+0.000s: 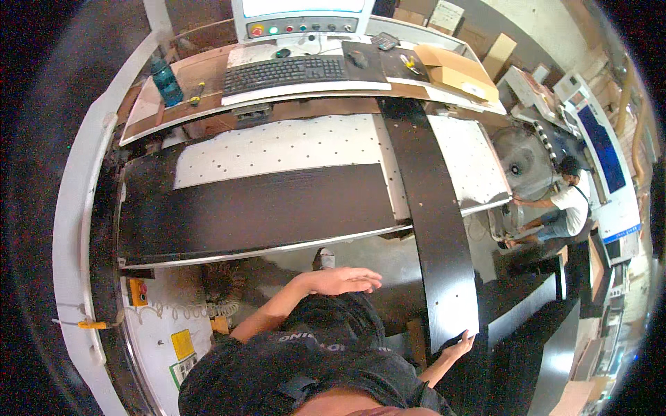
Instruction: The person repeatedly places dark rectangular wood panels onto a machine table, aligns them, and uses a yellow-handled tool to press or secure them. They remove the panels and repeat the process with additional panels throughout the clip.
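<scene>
My right hand (456,347) grips the near corner of a long dark board (431,208), its fingers curled at the edge. The board has small holes and runs away from me, its far end by the desk's front edge. My left hand (343,281) hovers in front of my body with fingers stretched out, holding nothing. Beyond it, a wide dark panel (270,208) lies on the white perforated machine table (277,142), left of the long board. Part of the table is hidden under both pieces.
A desk at the back bears a keyboard (284,74), a mouse (357,58), a blue bottle (166,83) and an open cardboard box (458,73). Above it is a button panel (302,28). Dark panels (524,312) stand at right; beyond, another person (570,204) crouches.
</scene>
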A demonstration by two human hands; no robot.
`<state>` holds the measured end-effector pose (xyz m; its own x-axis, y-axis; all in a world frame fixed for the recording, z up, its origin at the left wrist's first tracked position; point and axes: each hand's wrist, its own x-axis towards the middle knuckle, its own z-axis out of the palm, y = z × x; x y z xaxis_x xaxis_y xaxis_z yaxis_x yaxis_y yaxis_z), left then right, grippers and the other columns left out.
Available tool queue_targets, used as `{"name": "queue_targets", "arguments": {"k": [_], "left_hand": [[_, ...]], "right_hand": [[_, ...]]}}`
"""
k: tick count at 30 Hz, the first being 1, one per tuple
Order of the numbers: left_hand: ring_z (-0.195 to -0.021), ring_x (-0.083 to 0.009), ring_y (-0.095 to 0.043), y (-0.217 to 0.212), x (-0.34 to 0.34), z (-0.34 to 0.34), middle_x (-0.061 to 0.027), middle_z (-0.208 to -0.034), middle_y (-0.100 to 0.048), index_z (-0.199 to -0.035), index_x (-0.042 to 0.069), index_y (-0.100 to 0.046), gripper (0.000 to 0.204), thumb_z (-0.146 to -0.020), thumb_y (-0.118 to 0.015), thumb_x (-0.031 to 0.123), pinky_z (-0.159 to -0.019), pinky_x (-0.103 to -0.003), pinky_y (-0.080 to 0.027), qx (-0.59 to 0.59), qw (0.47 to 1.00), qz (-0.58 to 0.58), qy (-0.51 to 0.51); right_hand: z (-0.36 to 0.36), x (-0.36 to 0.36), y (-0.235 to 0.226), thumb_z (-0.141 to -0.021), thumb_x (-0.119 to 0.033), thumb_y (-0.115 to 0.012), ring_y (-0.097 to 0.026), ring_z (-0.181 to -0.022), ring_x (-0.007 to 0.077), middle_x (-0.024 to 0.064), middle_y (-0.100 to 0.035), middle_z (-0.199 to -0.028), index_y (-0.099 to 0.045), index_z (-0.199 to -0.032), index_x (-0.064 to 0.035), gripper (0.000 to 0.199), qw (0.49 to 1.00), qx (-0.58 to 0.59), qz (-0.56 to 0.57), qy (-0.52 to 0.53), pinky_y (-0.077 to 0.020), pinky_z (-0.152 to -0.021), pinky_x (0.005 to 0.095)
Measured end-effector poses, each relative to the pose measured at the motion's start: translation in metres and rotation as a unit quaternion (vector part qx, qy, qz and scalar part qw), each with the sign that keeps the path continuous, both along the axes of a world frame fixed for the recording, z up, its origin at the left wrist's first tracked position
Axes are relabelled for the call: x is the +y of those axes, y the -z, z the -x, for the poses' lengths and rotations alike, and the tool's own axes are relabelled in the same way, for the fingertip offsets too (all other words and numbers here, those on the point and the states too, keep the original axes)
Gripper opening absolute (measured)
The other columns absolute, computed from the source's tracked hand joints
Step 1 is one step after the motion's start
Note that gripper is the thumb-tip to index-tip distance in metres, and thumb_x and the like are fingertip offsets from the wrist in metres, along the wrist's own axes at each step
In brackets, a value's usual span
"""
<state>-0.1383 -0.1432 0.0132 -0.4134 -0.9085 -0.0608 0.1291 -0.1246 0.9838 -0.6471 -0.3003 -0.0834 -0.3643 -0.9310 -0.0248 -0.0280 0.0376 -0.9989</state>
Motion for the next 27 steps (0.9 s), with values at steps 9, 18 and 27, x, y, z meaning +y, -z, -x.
{"name": "queue_targets", "arguments": {"k": [9, 18, 27], "left_hand": [[-0.131, -0.0225, -0.055, 0.016, 0.101, -0.022, -0.0121, -0.149, -0.052, -0.155, 0.002, -0.037, 0.053, -0.112, -0.044, 0.032, -0.111, -0.038, -0.043, 0.074, 0.974, -0.080, -0.197], [-0.123, -0.0189, -0.059, 0.023, 0.145, -0.014, -0.0076, -0.142, -0.059, -0.151, 0.007, -0.045, 0.057, -0.109, -0.048, 0.044, -0.105, -0.037, -0.045, 0.117, 0.899, -0.136, -0.399], [-0.120, -0.0220, -0.062, 0.038, 0.148, -0.020, -0.0091, -0.143, -0.059, -0.151, 0.005, -0.044, 0.054, -0.110, -0.048, 0.039, -0.105, -0.038, -0.048, 0.105, 0.886, -0.154, -0.424]], "right_hand": [[-0.076, -0.070, 0.002, -0.097, -0.013, -0.062, -0.061, -0.106, 0.0277, 0.0156, -0.064, -0.126, -0.059, -0.133, 0.0072, 0.042, 0.998, -0.023, -0.039, -0.046, -0.0479, -0.091, 0.0435], [-0.100, -0.076, -0.018, -0.092, -0.047, -0.072, -0.057, -0.084, 0.0221, 0.0113, -0.060, -0.104, -0.060, -0.107, -0.0020, 0.049, 0.975, 0.181, -0.104, -0.073, -0.0442, -0.073, 0.0451], [-0.089, -0.151, 0.040, -0.085, -0.066, -0.074, -0.026, -0.061, 0.0190, 0.0003, -0.021, -0.069, -0.033, -0.067, -0.0099, 0.072, 0.955, 0.265, -0.082, -0.102, -0.0242, -0.059, 0.0476]]}}
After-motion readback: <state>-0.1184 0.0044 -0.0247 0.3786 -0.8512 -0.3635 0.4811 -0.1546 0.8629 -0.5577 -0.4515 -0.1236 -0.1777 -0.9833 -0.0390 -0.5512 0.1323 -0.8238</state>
